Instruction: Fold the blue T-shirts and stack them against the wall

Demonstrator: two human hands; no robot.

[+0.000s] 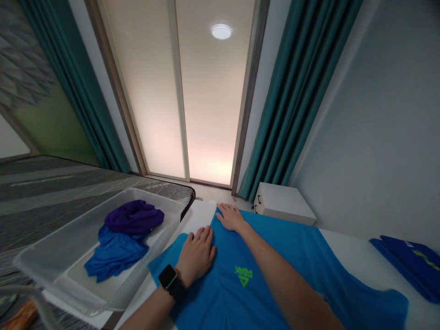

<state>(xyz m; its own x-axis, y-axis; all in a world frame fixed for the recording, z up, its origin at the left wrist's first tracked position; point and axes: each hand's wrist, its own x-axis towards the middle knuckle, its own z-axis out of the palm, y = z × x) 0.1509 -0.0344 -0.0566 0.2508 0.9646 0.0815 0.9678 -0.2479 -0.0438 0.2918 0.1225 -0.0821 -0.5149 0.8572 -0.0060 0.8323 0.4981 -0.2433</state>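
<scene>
The blue garment [227, 270] lies laid out on the white table [357, 256], to the right of the clear plastic bin [57, 254], with one pointed end reaching close to the bin's right wall and the rest stretching well away from it. Green lettering and a triangular green logo [244, 277] show on the cloth, upside down from this view. The left hand [195, 254], with a black watch [168, 277] at its wrist, rests palm down on the garment just to the right of the bin; its fingers are slightly spread, the thumb stands apart, and it pinches nothing. The right hand [229, 217] lies flat at the garment's far edge, farther from the bin than the left one, its fingers also a little spread over the fabric and gripping nothing. Inside the bin, a crumpled purple cloth [135, 217] rests partly on a crumpled blue cloth [117, 252]. Far to the right of the bin, on the same table, is a folded dark blue garment [409, 266] with yellow-green lettering, cut off by the picture's edge. A grey striped surface [51, 183] extends behind the bin and to its left. Beyond the bin, to the right, stands a low white cabinet [285, 201] with dark handles; pale sliding doors [206, 114] rise behind the bin, flanked by teal curtains [299, 91].
</scene>
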